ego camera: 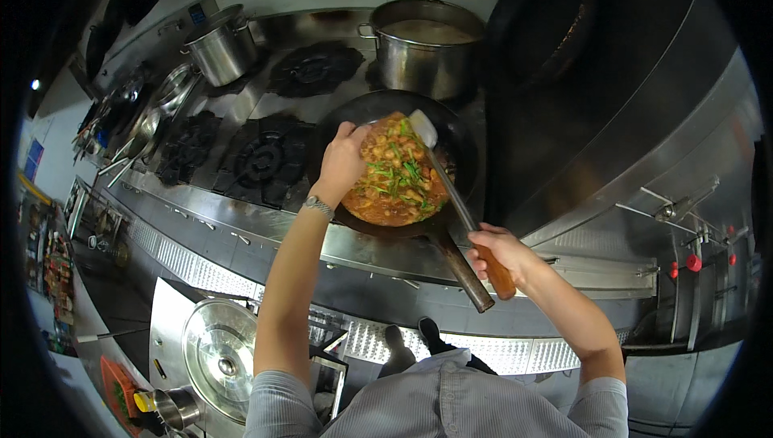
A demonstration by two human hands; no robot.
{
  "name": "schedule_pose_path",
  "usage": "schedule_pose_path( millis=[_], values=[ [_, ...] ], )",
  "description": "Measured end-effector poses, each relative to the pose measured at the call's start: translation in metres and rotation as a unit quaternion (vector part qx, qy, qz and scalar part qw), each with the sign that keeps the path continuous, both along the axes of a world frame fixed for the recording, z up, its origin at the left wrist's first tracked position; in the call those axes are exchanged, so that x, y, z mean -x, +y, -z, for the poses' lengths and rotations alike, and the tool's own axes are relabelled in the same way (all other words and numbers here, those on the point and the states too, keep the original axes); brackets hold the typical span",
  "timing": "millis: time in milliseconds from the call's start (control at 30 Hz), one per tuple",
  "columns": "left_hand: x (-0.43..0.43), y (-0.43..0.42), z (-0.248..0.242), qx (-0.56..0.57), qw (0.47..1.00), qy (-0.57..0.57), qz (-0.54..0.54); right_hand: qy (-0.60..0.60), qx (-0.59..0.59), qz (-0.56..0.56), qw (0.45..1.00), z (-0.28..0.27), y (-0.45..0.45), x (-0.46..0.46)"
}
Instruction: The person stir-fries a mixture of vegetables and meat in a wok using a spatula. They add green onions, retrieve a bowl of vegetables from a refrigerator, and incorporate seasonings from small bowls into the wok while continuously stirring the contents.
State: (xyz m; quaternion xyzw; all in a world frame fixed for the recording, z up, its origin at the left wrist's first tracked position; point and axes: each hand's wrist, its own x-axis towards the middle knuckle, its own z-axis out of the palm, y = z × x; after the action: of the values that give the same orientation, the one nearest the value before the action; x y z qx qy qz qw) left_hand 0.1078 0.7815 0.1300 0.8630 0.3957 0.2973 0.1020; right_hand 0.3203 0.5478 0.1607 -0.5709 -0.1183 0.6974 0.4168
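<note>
A dark wok (462,142) with a long metal handle sits on the stove in front of me. In it lies a saucy stew (386,211) of chunky pieces topped with green stalks. My right hand (498,254) grips the wooden handle of a metal spatula (424,129), whose blade rests over the upper right part of the food. My left hand (344,160), with a metal wristwatch on its wrist, is over the wok's left side beside the food. Its fingertips are partly hidden, so whether they pinch something cannot be told.
Behind the wok stands a large steel stockpot (426,57) holding pale liquid. A smaller steel pot (222,48) is at the back left. Cast burners (263,160) lie left of the wok. A big glass lid (220,359) and a metal container (176,408) are at lower left.
</note>
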Motion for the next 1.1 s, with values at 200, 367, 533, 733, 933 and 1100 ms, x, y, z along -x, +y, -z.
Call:
schedule_pose_path(
  millis=[200, 367, 533, 733, 933, 1100],
  values=[
    [0.022, -0.019, 0.012, -0.035, 0.999, -0.007, -0.029, -0.325, -0.066, -0.234, 0.914, -0.019, -0.036, -0.002],
    [0.027, -0.024, 0.015, -0.065, 0.996, -0.02, -0.06, -0.594, -0.113, -0.352, 0.714, -0.077, -0.099, -0.021],
    [0.044, -0.044, 0.028, -0.002, 0.996, 0.042, -0.072, -0.661, -0.128, -0.402, 0.62, -0.136, -0.13, -0.033],
    [0.035, -0.082, 0.06, -0.135, 0.989, -0.042, -0.046, -0.695, -0.081, -0.435, 0.566, -0.166, -0.139, -0.022],
    [-0.013, -0.236, 0.099, 0.657, 0.615, -0.43, -0.076, -0.709, -0.063, -0.493, 0.501, -0.188, -0.13, -0.017],
    [-0.11, -0.276, 0.119, 0.755, 0.34, -0.556, 0.073, -0.722, -0.104, -0.527, 0.435, -0.142, -0.116, -0.02]
  ],
)
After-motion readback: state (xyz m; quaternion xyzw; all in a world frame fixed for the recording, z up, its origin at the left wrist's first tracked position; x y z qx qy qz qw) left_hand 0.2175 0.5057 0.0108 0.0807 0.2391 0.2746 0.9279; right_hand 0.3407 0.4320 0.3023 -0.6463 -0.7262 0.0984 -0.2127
